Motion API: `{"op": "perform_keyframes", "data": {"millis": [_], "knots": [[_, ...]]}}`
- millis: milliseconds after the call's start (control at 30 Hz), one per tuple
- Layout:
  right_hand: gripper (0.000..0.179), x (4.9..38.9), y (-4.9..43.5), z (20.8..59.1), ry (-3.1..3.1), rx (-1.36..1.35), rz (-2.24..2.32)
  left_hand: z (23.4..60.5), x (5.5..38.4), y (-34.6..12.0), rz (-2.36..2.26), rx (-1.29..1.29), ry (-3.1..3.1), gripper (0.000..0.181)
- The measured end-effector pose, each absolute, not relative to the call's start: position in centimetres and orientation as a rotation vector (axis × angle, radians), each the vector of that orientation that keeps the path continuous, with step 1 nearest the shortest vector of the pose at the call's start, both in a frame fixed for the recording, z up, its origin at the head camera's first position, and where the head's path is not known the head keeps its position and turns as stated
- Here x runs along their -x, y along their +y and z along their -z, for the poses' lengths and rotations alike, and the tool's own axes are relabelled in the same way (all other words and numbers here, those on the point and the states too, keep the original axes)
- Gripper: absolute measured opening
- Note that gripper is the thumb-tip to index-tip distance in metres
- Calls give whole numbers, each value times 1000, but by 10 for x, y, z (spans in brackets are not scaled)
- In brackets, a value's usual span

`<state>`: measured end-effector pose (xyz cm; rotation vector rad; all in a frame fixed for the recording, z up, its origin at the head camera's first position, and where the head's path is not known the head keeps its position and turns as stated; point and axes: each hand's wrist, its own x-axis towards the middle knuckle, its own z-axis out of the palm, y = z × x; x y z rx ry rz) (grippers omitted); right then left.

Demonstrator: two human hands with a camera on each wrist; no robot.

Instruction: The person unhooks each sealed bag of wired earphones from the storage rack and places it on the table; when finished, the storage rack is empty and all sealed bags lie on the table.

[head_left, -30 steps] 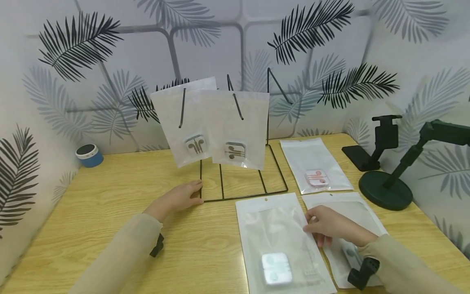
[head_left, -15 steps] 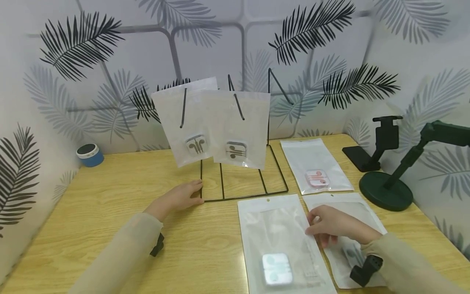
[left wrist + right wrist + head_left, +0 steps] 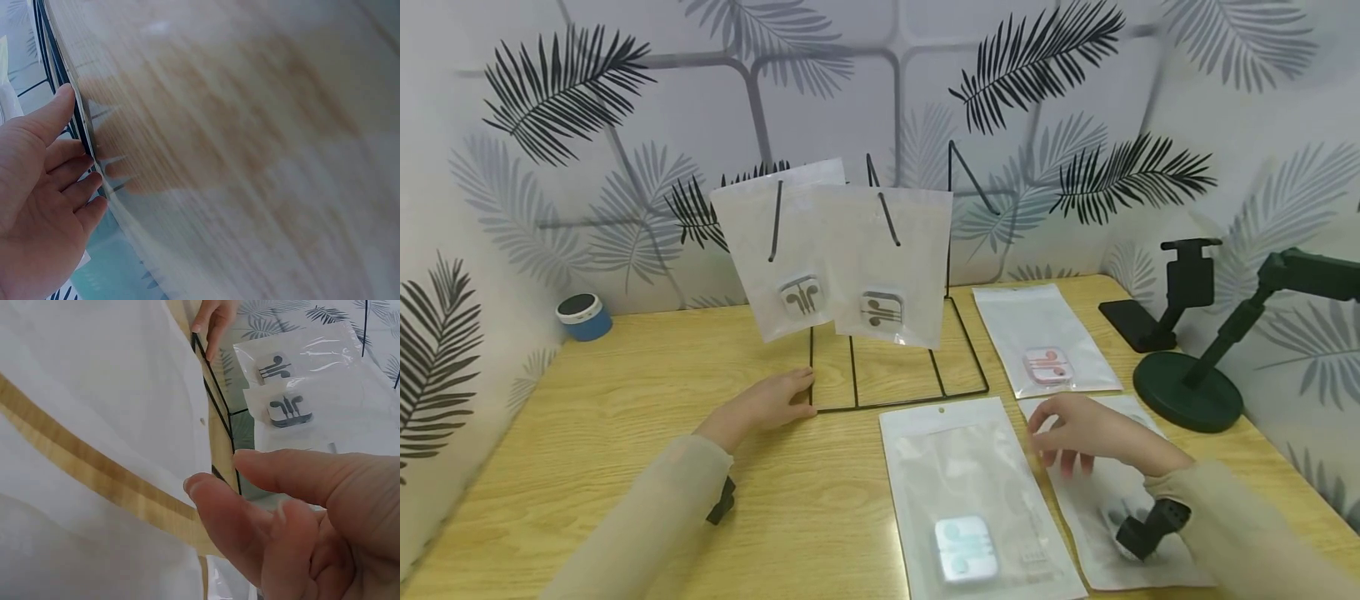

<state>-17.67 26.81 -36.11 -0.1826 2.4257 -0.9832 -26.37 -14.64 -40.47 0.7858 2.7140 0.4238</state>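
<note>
In the head view my left hand (image 3: 767, 400) rests on the table with its fingertips against the near left corner of a black wire display rack (image 3: 895, 403). The left wrist view has its thumb (image 3: 59, 112) and fingers beside the thin bars. My right hand (image 3: 1086, 433) hovers over a white zip pouch (image 3: 1101, 533), thumb and forefinger apart, nothing between them. To its left lies another pouch (image 3: 958, 450) with earphones in a clear case. Two pouches, a left one (image 3: 760, 250) and a front one (image 3: 887, 250), hang from the rack's hooks with dark earphones inside.
Behind the right hand lies a pouch with pink earphones (image 3: 1037, 333). A dark green stand (image 3: 1187, 392) and a black phone holder (image 3: 1189, 275) occupy the right side. A small blue round speaker (image 3: 584, 320) sits at the far left, near the leaf-patterned backdrop (image 3: 647, 208).
My right hand has lifted off the edge of the middle pouch and moved slightly up and right. That pouch has shifted a little left. My left hand has stayed at the rack corner.
</note>
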Motion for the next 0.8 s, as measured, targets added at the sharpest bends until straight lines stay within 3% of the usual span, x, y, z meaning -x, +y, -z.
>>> {"op": "perform_keyframes", "data": {"millis": [400,800], "knots": [[44,212,271,339,2515,376,1131,406,265,-147,-418,-766,2721,65],[37,255,263,377,2572,632,1195,405,264,-147,-421,-786,2716,64]]}}
